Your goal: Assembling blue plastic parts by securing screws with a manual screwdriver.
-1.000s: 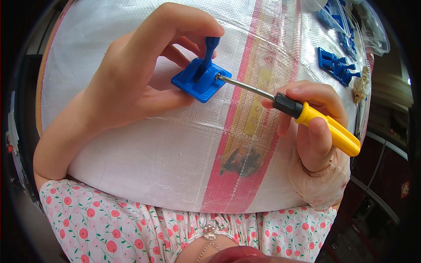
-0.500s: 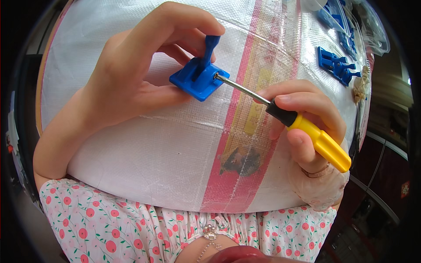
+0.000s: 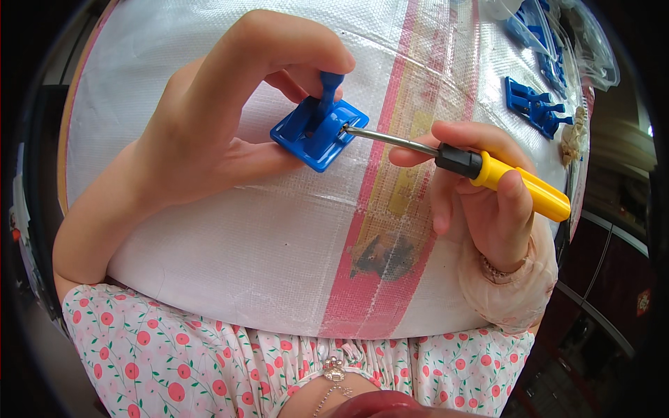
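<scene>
My left hand (image 3: 230, 104) is closed on a blue plastic part with a square base and an upright lever (image 3: 320, 136). The index finger bends over the lever's top, and the thumb lies against the base's near left side. In my right hand (image 3: 488, 188) is a screwdriver (image 3: 526, 188) with a yellow and black handle and a metal shaft. Its tip meets a small hole or screw in the right side of the blue part's raised middle; the exact fit is too small to tell.
A white woven sheet (image 3: 230, 258) with a pink and yellow stripe covers the table. At the far right lie another blue plastic piece (image 3: 535, 106) and clear plastic bags (image 3: 589, 42) with more blue parts. A tan knotted bundle (image 3: 574, 139) rests by the right edge.
The screwdriver's handle has swung up and right, now lying flatter, and my right fingers have shifted on it. The blue part has tilted and moved slightly toward me.
</scene>
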Available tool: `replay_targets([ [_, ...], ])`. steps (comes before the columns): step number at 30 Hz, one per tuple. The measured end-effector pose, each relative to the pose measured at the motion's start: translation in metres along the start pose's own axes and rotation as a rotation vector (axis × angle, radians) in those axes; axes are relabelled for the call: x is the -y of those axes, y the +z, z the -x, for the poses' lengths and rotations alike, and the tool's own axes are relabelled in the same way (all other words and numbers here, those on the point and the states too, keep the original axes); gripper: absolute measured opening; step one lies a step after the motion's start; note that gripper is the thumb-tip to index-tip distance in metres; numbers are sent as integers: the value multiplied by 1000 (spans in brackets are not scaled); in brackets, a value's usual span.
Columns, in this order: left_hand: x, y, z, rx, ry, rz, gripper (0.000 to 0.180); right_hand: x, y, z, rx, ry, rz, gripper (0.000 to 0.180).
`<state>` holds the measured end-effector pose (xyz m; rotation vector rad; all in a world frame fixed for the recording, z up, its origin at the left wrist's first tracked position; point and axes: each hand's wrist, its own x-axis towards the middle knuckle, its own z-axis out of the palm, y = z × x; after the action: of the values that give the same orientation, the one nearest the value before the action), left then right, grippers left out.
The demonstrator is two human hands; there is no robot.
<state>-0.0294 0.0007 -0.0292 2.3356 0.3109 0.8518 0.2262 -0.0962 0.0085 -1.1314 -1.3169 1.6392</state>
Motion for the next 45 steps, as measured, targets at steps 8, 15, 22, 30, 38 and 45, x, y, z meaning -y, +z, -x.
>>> replay_targets([
  [8, -9, -1, 0, -11, -128, -124, 63, 0, 5, -3, 28, -165, 263, 56],
  [15, -4, 3, -7, -41, -90, -68, 58, 3, 9, 1, -32, -86, 214, 53],
  [22, -4, 6, -5, -62, -98, -7, 54, 4, 7, 0, 2, -77, 183, 53],
  [30, -4, 2, 7, -21, -107, 86, 55, 6, 13, -2, 31, -33, 150, 53],
  [38, -2, 2, 12, 8, -99, 96, 55, 6, 13, -3, 81, 18, 13, 34],
  [45, -2, -4, 10, 71, -62, 49, 59, 7, 17, -6, 81, 1, -15, 32],
])
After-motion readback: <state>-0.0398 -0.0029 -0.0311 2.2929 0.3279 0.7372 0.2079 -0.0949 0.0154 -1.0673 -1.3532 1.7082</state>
